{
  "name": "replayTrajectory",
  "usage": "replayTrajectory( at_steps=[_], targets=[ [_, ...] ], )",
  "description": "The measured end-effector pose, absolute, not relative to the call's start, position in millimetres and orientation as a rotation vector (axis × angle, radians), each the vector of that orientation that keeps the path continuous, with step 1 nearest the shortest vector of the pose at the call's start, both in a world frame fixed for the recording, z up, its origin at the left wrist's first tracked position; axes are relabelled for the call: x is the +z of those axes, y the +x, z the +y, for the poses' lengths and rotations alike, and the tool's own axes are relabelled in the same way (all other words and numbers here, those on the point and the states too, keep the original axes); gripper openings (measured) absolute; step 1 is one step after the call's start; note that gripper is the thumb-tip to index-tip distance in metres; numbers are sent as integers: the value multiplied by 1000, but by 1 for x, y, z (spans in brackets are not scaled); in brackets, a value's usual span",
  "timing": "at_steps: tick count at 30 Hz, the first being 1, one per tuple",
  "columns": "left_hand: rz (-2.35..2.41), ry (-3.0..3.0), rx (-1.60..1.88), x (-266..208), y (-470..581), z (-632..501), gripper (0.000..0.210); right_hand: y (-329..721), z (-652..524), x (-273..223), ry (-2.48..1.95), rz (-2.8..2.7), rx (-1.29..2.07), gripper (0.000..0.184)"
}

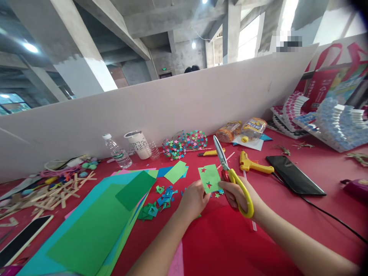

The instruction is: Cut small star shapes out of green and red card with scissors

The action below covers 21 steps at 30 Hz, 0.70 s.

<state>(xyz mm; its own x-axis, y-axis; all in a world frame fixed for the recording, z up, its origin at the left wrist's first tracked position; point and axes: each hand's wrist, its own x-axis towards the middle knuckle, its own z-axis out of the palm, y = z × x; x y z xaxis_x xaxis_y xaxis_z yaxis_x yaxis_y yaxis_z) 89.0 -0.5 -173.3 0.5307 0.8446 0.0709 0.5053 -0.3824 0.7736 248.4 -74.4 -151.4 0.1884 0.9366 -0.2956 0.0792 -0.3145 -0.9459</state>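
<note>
My left hand (193, 201) pinches a small light green piece of paper (211, 173) by its lower left side. Star-shaped holes pierce the paper, and red shows through them. My right hand (240, 193) is wrapped around yellow-handled scissors (221, 153), whose blades point up and look closed. The fingertips of that hand reach the paper's right edge. Below and left of the paper lie small blue and green paper scraps (166, 197). A few cut stars (217, 194) rest on the table just behind the hands.
Large green and blue sheets (94, 226) spread on the left, near wooden sticks (61, 195). Behind stand a water bottle (117, 151), a white cup (138, 145) and star-covered balls (175, 148). A yellow glue gun (254, 165), a utility knife (211, 153) and a black phone (294, 174) lie rightward.
</note>
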Motion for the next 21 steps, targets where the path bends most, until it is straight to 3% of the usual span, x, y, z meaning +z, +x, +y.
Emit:
replayTrajectory(
  at_steps=[5, 11, 15, 21],
  targets=[
    [1025, 1873, 666, -168, 82, -1, 15, 249, -75, -151, -1656, -1039, 1204, 23],
    [860, 1489, 742, -160, 60, -23, 55, 230, -80, -144, -1752, -1160, 1188, 23],
    [767, 1134, 844, -166, 56, -36, 39, 212, -82, -143, -1795, -1264, 1214, 22],
    [789, 1100, 840, -172, 54, -33, 16, 216, -71, -147, -1692, -1395, 1154, 20]
  ],
)
